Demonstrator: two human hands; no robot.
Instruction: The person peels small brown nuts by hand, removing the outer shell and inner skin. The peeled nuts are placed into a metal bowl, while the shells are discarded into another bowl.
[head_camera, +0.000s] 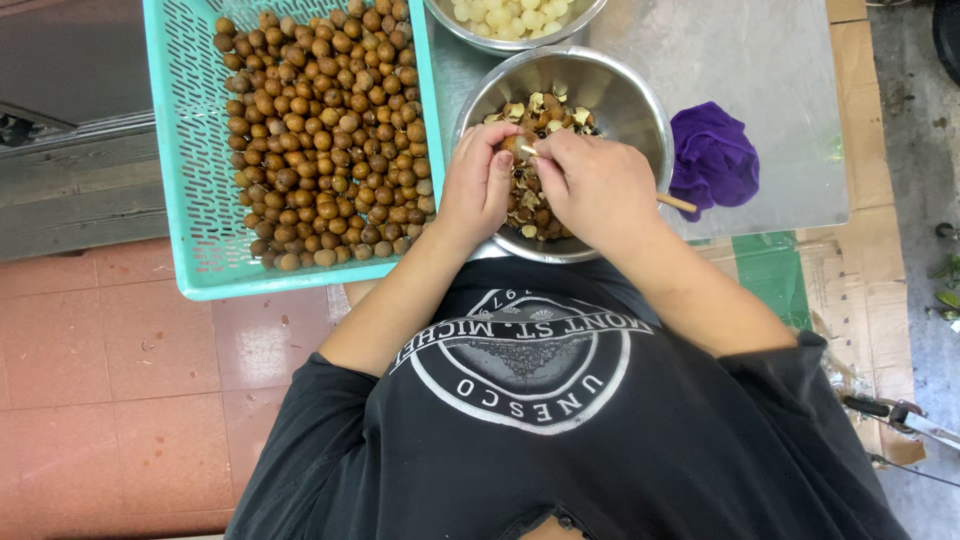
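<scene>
A teal basket (190, 150) of brown fruits (320, 130) sits left on the tabletop (760, 60). The left hand (478, 185) pinches one small fruit (512, 145) at its fingertips over the steel bowl (630, 100) of shells. The right hand (597, 185), in a clenched grip around a wooden-handled tool (676, 203), touches its tip to that fruit.

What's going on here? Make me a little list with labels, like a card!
left hand: holds a small brown fruit over the shell bowl
right hand: grips a wooden-handled tool, tip at the fruit
shell bowl: steel, holds brown shells
basket: teal, full of unpeeled brown fruits, left of the bowl
far bowl: steel, holds pale peeled fruits
cloth: purple, right of the shell bowl
surface: grey metal sheet
</scene>
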